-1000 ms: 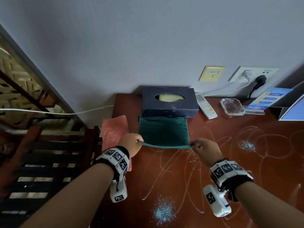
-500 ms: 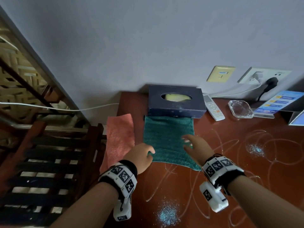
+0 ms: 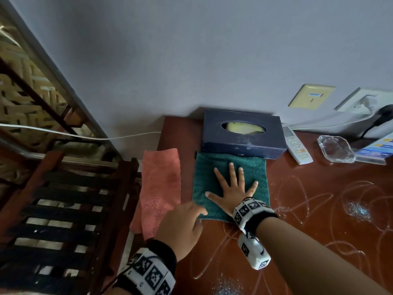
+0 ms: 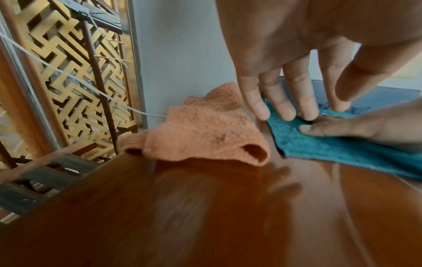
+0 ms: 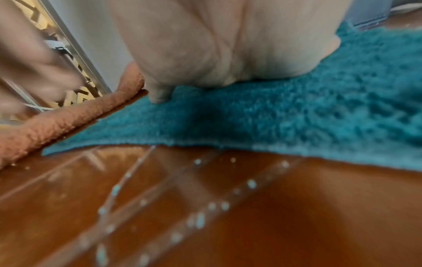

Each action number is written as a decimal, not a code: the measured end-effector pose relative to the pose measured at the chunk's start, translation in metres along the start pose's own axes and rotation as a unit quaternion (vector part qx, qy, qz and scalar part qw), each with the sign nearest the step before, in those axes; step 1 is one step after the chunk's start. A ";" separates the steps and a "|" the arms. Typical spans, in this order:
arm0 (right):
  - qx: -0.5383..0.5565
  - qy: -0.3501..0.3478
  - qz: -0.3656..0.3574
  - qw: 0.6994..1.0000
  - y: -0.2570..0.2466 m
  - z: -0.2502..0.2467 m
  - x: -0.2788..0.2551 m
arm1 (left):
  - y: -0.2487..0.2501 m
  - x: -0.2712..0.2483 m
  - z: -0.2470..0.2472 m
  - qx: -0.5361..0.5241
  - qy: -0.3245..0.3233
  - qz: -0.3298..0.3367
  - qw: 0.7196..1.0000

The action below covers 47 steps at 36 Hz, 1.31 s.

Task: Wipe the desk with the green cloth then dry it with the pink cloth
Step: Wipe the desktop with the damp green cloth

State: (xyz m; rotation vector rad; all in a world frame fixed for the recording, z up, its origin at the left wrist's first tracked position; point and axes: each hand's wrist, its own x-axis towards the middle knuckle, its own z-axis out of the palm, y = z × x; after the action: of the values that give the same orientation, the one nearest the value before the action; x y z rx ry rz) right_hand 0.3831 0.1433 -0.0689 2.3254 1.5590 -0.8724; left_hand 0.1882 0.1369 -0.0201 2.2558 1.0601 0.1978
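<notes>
The green cloth [image 3: 205, 182] [image 4: 324, 144] [image 5: 285, 112] lies spread flat on the brown desk [image 3: 319, 209], its far edge against a dark tissue box [image 3: 242, 135]. My right hand [image 3: 232, 188] presses flat on the green cloth with fingers spread. My left hand [image 3: 182, 222] hovers over the desk at the cloth's near left corner, fingers straight and holding nothing. The pink cloth [image 3: 160, 188] [image 4: 205, 124] [image 5: 68, 117] lies at the desk's left edge, partly hanging over it. White scribbled streaks and bluish powder patches [image 3: 357, 209] mark the desk surface.
Behind the cloth, along the wall, are a white remote [image 3: 296, 145], a glass ashtray [image 3: 336, 151] and a blue leaflet [image 3: 376, 147]. A dark slatted wooden rack [image 3: 59, 209] stands left of the desk. Wall sockets with plugs sit at the right.
Both hands let go of the green cloth's near edge, and it now lies flat. My right hand moved forward and pressed onto it; my left hand stayed by the corner.
</notes>
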 end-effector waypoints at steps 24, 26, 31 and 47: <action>0.020 0.019 0.022 0.999 -0.008 0.003 0.000 | -0.070 -0.099 0.044 0.187 -0.140 0.016 0.972; 0.019 0.012 0.019 1.000 -0.007 0.008 -0.008 | -0.073 -0.100 0.047 0.191 -0.123 0.024 0.974; 0.019 0.019 0.021 0.999 -0.010 0.005 -0.011 | -0.081 -0.099 0.057 0.204 -0.077 0.038 0.975; 0.017 0.036 0.036 0.999 -0.027 -0.015 0.026 | -0.084 -0.099 0.061 0.206 -0.039 0.056 0.976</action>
State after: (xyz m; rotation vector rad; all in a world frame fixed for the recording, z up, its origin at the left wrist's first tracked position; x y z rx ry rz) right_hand 0.3715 0.1821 -0.0678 2.4464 1.4876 -0.8135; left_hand 0.0914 0.0749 -0.1066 2.6718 1.0028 -0.0735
